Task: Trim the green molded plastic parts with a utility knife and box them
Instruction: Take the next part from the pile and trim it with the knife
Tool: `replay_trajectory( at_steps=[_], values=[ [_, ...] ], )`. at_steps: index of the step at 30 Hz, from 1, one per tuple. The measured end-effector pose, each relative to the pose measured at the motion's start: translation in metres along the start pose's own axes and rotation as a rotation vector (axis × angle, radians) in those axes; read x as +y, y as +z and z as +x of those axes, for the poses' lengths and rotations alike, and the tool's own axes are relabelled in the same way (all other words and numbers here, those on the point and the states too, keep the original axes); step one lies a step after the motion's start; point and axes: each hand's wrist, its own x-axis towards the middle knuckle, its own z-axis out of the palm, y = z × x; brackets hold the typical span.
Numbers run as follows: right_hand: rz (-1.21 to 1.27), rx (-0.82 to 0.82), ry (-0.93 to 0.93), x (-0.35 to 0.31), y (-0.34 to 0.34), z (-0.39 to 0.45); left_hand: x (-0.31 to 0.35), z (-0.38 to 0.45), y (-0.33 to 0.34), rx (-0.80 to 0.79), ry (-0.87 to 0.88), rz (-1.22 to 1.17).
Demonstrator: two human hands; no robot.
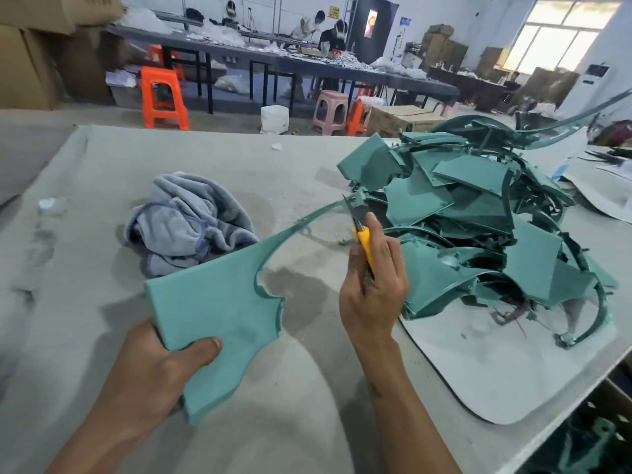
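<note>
Head view, worktable (102,200): grey-covered surface filling most of the frame, far edge running across the upper third, right edge cutting diagonally down the lower right corner; bare stretches of covering lie at the left and along the near side between the two forearms. Pile of green parts (478,217): heaped at the right of the table on a pale sheet (496,381), long curved strips sticking out toward the upper right and past the sheet's near side. Green part in hand (219,319): flat panel with a long thin curved arm reaching up and right toward the pile, held tilted above the table at centre-left. Grey cloth (191,220): crumpled, just behind the panel, resting on the table. Left hand (160,367): grips the panel's lower left corner, thumb pressed on its top face. Right hand (372,289): well right of the panel's body, fingers curled round a yellow utility knife (362,234), blade pointing up toward the tip of the thin arm beside the pile's near edge.
</note>
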Motion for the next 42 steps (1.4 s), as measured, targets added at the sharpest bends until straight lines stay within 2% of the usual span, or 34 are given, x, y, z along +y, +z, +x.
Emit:
replay_trajectory(
  at_steps=[2, 6, 9, 11, 13, 15, 19, 22, 25, 28, 30, 32, 34, 37, 42],
  values=[
    [0.101, -0.046, 0.172, -0.012, 0.006, -0.004, 0.000, 0.001, -0.002, 0.003, 0.010, -0.002],
    [0.340, -0.269, 0.542, -0.025, 0.010, -0.008, 0.002, -0.003, -0.001, -0.086, 0.046, 0.021],
    [0.416, -0.416, 0.628, -0.030, 0.013, -0.011, 0.000, -0.008, 0.004, -0.186, 0.069, 0.116],
    [0.499, -0.450, 0.678, -0.036, 0.014, -0.014, 0.000, -0.013, 0.006, -0.284, 0.057, 0.134],
    [0.609, -0.447, 0.771, -0.038, 0.016, -0.015, 0.000, -0.016, 0.003, -0.415, -0.012, 0.059],
    [0.678, -0.477, 0.867, -0.038, 0.015, -0.015, 0.003, -0.015, -0.006, -0.454, -0.163, -0.115],
    [0.750, -0.685, 0.989, -0.048, 0.009, -0.010, 0.012, -0.002, -0.016, -0.613, -0.254, -0.242],
    [0.777, -0.886, 0.914, -0.061, 0.008, -0.020, 0.015, -0.004, 0.001, -0.634, -0.243, -0.244],
    [0.818, -0.938, 0.761, -0.070, 0.015, -0.034, 0.015, -0.013, 0.022, -0.548, -0.255, -0.197],
    [0.640, -0.817, 0.571, -0.071, 0.019, -0.036, 0.017, -0.014, 0.029, -0.430, -0.284, -0.126],
    [0.561, -0.664, 0.562, -0.069, 0.020, -0.032, 0.019, -0.012, 0.029, -0.377, -0.332, -0.181],
    [0.541, -0.514, 0.507, -0.062, 0.019, -0.025, 0.022, -0.009, 0.027, -0.383, -0.347, -0.241],
    [0.367, -0.394, 0.284, -0.046, 0.015, -0.018, 0.024, -0.007, 0.025, -0.423, -0.360, -0.276],
    [0.119, -0.391, -0.028, -0.024, 0.013, -0.013, 0.026, -0.007, 0.028, -0.471, -0.350, -0.303],
    [0.017, -0.474, -0.016, -0.015, 0.019, -0.021, 0.024, -0.014, 0.038, -0.568, -0.366, -0.407]
  ],
)
